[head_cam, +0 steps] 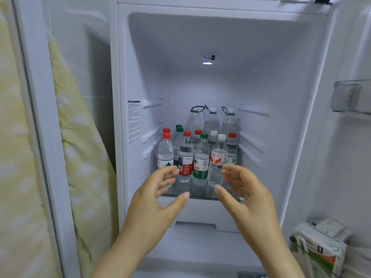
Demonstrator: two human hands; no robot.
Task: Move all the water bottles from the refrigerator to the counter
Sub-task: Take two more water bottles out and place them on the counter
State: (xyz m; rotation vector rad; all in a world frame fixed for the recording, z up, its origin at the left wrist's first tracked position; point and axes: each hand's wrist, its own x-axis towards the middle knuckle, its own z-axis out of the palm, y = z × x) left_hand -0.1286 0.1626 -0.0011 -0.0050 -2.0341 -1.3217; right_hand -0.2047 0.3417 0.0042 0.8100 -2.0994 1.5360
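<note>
In front of the open refrigerator [220,87], two empty hands raised side by side: left hand [158,189] and right hand [247,191] both spread, fingers loosely curved, thumbs held wide, palms turned toward one another, just near of the glass shelf [200,196]. Fingertips level with the nearest labels; actual contact impossible to tell. Most likely the reach for a first pair from the near row. Best to take one bottle per hand: wrap the left round the red-capped bottle [165,153] at the near left, the right round the white-capped bottle [217,160] with the orange label at the near right. Grip at the waist, not at the cap. Lift slightly, then draw straight back toward the body, without tilting into the neighbours packed close alongside. Mind the front edge of the shelf on the way out. Leave the far row until later, with the near row out of the way. No counter in view, so plan on a turn away for the set-down. As for the water bottles [185,157]: all upright on that one shelf, low in the compartment, crowded together. Small clear plastic ones in the near rows, with red, green or white caps and red, green or orange labels. Three taller bottles [211,121] at the far back, each with a dark green carrying loop at the neck. Seemingly full, hence some weight, and perhaps slick with cold.
</note>
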